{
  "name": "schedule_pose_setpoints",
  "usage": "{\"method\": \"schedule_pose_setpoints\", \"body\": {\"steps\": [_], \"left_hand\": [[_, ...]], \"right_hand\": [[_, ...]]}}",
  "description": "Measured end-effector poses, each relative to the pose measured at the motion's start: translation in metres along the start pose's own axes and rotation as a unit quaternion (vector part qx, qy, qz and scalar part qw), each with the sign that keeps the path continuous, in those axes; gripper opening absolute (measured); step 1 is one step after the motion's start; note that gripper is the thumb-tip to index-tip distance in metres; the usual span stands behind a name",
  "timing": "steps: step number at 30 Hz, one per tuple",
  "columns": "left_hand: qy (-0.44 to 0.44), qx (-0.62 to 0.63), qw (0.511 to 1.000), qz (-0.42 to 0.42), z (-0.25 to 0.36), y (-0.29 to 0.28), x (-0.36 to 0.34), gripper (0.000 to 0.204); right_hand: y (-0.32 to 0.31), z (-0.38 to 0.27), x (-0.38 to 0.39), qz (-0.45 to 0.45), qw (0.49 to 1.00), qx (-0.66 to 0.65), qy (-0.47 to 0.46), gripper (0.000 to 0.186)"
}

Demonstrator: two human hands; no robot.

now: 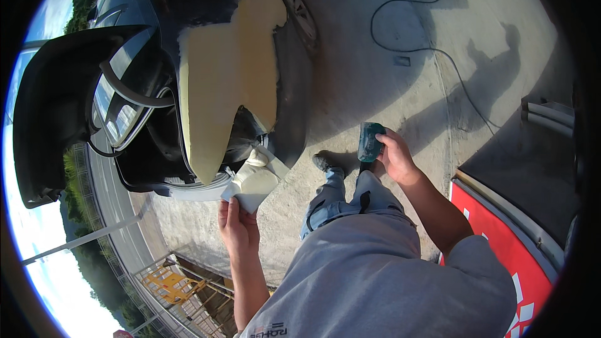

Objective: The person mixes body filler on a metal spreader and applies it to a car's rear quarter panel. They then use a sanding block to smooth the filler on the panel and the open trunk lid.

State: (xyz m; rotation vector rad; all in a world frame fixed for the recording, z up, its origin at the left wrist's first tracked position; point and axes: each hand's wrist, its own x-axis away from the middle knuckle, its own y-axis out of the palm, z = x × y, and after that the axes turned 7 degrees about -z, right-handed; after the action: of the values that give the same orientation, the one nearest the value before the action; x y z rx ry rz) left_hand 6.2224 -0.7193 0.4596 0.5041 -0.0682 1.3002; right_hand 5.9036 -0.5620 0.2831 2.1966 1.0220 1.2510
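My left hand [239, 228] pinches the near edge of a pale, flat, square-cornered board [250, 197], thumb on top. A cream patch like filler [256, 179] lies on the board, and a small pale lump shows at its far side. The board is held in front of the car's rear corner; I cannot tell if they touch. A broad cream-coloured layer of filler [216, 81] covers the dark car's [294, 87] rear side panel. To the right, apart from the car, my right hand [395, 158] is closed round a dusty dark green, block-like piece [370, 142], whose exact kind is unclear.
The car's raised black boot lid [72, 106] stands out at the left. A black cable [447, 53] runs across the concrete floor [350, 37]. A red panel [485, 231] and a dark-topped surface [519, 169] are at the right. A yellow barrier [172, 285] stands lower left.
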Motion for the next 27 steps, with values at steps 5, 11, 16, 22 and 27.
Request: {"method": "schedule_pose_setpoints", "body": {"steps": [5, 11, 16, 22, 27], "left_hand": [[0.017, -0.026, 0.999, 0.017, 0.010, -0.003, -0.002, 0.024], [0.011, -0.017, 1.000, 0.003, 0.007, -0.023, -0.003, 0.019], [0.007, -0.023, 0.999, 0.026, 0.013, -0.033, -0.004, 0.016], [-0.004, -0.062, 0.998, -0.024, 0.048, -0.059, -0.023, 0.018], [-0.014, -0.081, 0.989, -0.120, 0.083, -0.095, -0.059, 0.020]], "right_hand": [[0.001, -0.014, -0.008, 0.012, 0.999, 0.023, -0.032, 0.022], [0.017, 0.006, -0.019, 0.007, 1.000, 0.018, -0.021, 0.021], [0.059, 0.016, -0.012, -0.029, 0.998, 0.049, -0.024, 0.020], [0.152, 0.002, 0.006, -0.231, 0.735, 0.450, -0.452, 0.020], [0.235, 0.008, 0.011, -0.268, 0.551, 0.549, -0.569, 0.024]]}}
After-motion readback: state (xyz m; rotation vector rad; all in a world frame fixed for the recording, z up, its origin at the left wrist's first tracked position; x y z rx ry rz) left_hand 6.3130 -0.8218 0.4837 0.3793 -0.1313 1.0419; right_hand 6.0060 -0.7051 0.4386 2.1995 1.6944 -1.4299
